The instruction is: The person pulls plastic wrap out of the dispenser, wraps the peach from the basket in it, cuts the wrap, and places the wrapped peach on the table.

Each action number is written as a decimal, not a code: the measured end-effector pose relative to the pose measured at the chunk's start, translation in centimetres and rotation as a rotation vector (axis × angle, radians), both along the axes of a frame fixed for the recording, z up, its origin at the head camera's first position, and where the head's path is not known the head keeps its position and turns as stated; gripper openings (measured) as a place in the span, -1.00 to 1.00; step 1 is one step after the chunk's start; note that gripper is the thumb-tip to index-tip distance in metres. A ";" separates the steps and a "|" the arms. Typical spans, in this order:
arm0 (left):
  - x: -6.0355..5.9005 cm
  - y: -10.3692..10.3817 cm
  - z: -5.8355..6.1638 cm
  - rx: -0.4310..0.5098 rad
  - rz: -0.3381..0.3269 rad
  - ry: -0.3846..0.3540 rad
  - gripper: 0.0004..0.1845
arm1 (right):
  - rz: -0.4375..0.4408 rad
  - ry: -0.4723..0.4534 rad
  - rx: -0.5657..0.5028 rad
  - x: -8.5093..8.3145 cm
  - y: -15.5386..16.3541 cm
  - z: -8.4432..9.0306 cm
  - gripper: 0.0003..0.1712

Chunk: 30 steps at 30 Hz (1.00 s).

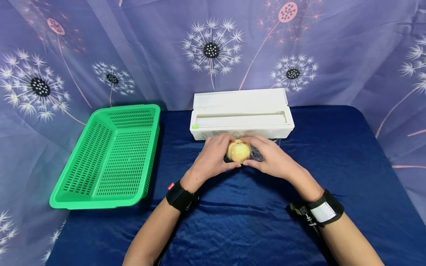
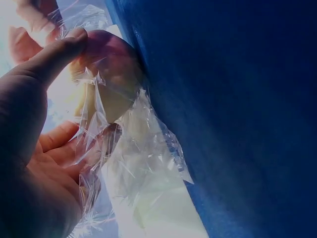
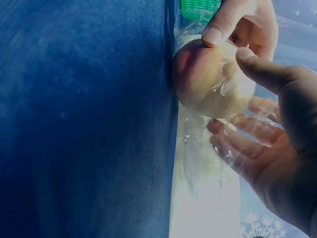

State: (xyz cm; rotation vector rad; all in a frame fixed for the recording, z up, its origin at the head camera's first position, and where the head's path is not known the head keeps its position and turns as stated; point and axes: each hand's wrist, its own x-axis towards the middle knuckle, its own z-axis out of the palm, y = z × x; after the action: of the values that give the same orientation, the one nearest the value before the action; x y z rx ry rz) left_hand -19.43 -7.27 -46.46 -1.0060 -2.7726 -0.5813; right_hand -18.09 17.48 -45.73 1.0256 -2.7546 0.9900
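Observation:
A yellow peach with a red blush [image 1: 239, 152] sits between both hands, just in front of the white box. Clear plastic wrap [image 2: 148, 144] clings around it, with loose crinkled folds hanging off in both wrist views. My left hand [image 1: 213, 157] holds the fruit from the left, its thumb on the near side and its fingers on the far side. From the right, my right hand [image 1: 274, 159] grips it the same way, with film bunched against the palm. In the right wrist view the peach [image 3: 208, 79] shows its blushed side, and both thumbs meet over it.
Behind the hands stands a long white plastic-wrap box [image 1: 243, 132] with its lid raised and a small green piece [image 1: 195, 126] at its left end. A green slotted basket [image 1: 144, 162] is on the left. Dark blue cloth [image 1: 233, 229] covers the table.

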 end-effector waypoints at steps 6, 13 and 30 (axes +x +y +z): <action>0.0 -0.1 -0.2 0.022 0.018 -0.017 -0.16 | -0.035 0.054 0.022 0.1 -0.4 -0.4 -0.07; 0.0 -0.2 -0.2 0.032 0.027 -0.011 -0.16 | -0.088 0.106 0.022 0.1 -0.8 -1.0 -0.15; -0.2 -0.4 -0.1 0.033 0.040 -0.017 -0.18 | -0.123 0.081 0.045 -0.1 -0.9 -0.8 -0.24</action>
State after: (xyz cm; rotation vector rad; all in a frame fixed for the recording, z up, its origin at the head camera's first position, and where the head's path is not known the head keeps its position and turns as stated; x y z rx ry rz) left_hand -19.62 -7.72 -46.55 -0.9415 -2.7807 -0.6313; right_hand -18.20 16.60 -46.51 0.8683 -2.7475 0.8540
